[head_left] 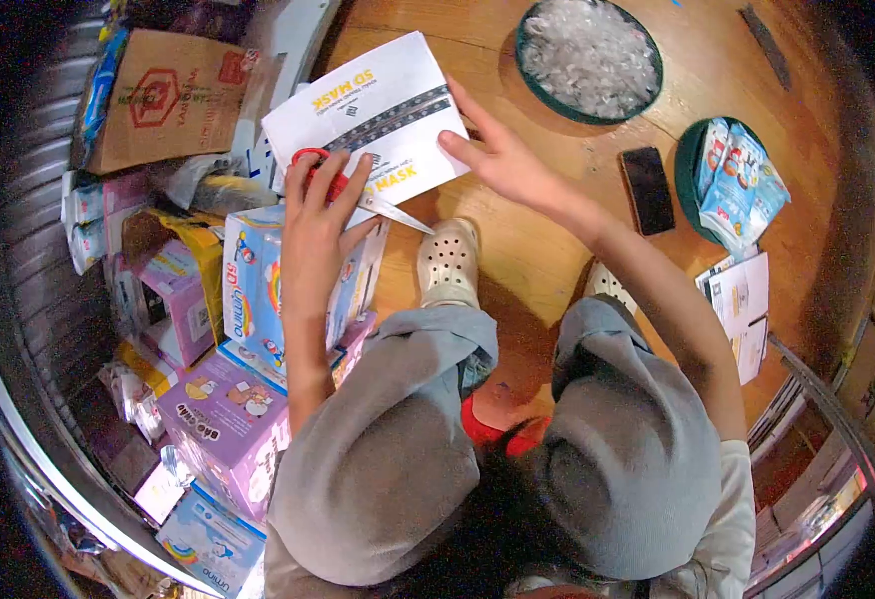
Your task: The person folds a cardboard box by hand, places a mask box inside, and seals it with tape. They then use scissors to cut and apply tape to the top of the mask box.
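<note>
A white carton marked 5D MASK (383,80), with a strip of dark patterned tape across it, is held tilted in front of me. My right hand (502,155) grips its right edge, thumb on the printed face and the other fingers partly hidden by the edge. My left hand (323,200) lies at the lower left of the carton with its fingertips against it. Red-handled scissors (390,212) are in that hand, their blades pointing down and right over a beige clog (449,262).
At left stand a brown cardboard box (173,100), a blue-and-white carton (253,270) and a purple carton (223,424). On the wooden floor lie a green bowl of clear plastic bits (589,58), a phone (647,190), blue packets (742,185) in a green container and papers (742,299).
</note>
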Motion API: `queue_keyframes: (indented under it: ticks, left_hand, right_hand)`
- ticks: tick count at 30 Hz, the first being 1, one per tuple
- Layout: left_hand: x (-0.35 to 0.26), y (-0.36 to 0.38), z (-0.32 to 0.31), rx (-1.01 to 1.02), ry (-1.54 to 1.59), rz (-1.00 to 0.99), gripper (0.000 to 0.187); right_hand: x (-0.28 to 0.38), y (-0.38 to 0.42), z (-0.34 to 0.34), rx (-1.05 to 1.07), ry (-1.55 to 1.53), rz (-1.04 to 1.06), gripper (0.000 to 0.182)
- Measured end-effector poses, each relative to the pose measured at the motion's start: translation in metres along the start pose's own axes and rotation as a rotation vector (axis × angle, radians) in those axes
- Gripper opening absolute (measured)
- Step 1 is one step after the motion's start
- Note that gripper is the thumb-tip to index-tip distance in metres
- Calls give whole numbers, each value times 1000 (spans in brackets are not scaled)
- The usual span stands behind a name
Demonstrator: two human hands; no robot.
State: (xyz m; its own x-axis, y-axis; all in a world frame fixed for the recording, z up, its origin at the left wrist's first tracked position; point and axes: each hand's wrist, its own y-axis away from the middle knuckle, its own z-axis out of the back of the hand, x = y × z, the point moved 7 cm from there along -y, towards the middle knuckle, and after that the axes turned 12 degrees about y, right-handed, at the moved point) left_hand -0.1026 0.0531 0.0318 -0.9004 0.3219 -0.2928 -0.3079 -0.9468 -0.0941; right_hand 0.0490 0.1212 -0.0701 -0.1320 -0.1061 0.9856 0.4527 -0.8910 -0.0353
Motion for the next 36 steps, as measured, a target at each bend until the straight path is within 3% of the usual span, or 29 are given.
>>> queue_keyframes:
  ticks: [7,10,14,16,22,25,27,28,31,32,33,36]
  left_hand:
    - [-30,-10,-17,94,69,-160,74]
    - [-62,-16,-39,170,138,-253,73]
    - [-80,-23,-108,334,232,-455,57]
    - [-71,-21,-145,370,224,-520,57]
    - [-63,-29,-139,363,415,-498,57]
    - [-62,-32,-109,186,809,-187,40]
    - [-57,-36,-97,80,1067,37,21]
    - [-60,-35,-103,154,1198,61,18]
    - [-78,-34,-122,393,1510,131,19]
    - [-87,-33,-124,438,1510,92,16]
    - [-95,-33,-126,483,1510,50,14]
    - [-105,-31,-134,564,1496,-71,9]
  right_hand:
    - [13,65,32,-150,-64,-134,67]
    - [6,107,58,-293,-50,-99,68]
    - [-63,171,61,-362,-15,-405,68]
    - [-74,195,45,-391,-189,-503,67]
    - [-83,211,48,-384,-221,-629,47]
    - [-71,212,78,-564,-108,-653,35]
    - [-56,200,88,-515,-101,-476,28]
    - [-47,194,92,-490,-99,-389,25]
    - [-26,173,71,-97,-320,-364,23]
    - [-22,171,59,28,-389,-361,23]
    - [-19,171,52,125,-260,-333,27]
    - [-28,177,39,192,-478,-326,34]
